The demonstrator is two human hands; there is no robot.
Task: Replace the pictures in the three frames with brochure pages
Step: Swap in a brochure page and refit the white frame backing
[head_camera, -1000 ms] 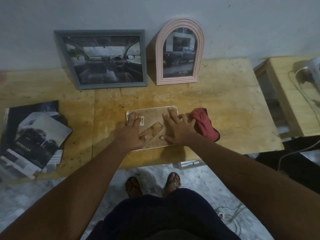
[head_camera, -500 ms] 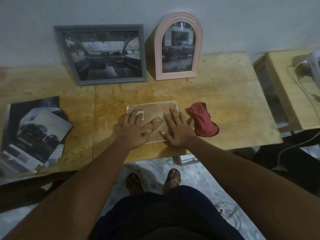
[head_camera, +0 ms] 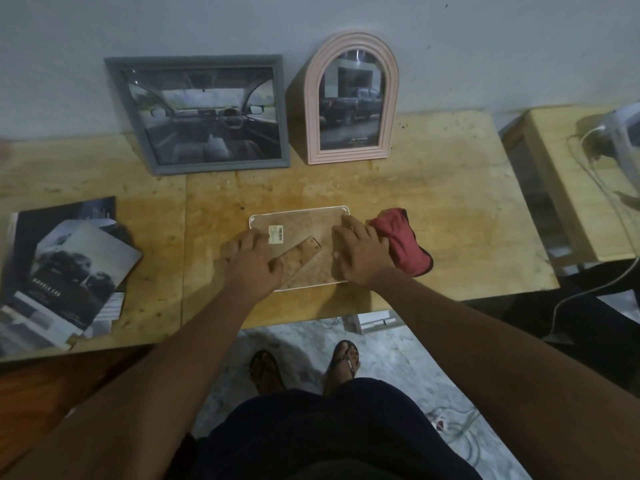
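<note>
- The grey frame (head_camera: 201, 112) and the pink arched frame (head_camera: 352, 98) are already showing car pages and leaning on the wall.
- Your left hand (head_camera: 252, 263) and right hand (head_camera: 358, 252) are lying open and flat on the clear third frame (head_camera: 299, 233), gripping nothing.
- I think this frame is still waiting for a page from the brochures (head_camera: 65, 271) at your left.

Home room: plywood table (head_camera: 433, 202), marble-patterned floor (head_camera: 398, 368), painted wall (head_camera: 485, 46).

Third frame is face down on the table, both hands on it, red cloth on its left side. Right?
Not quite: the head view shows the red cloth on the frame's right side, beside the right hand. The rest holds: the third frame lies face down on the table, with the left hand on it too.
</note>
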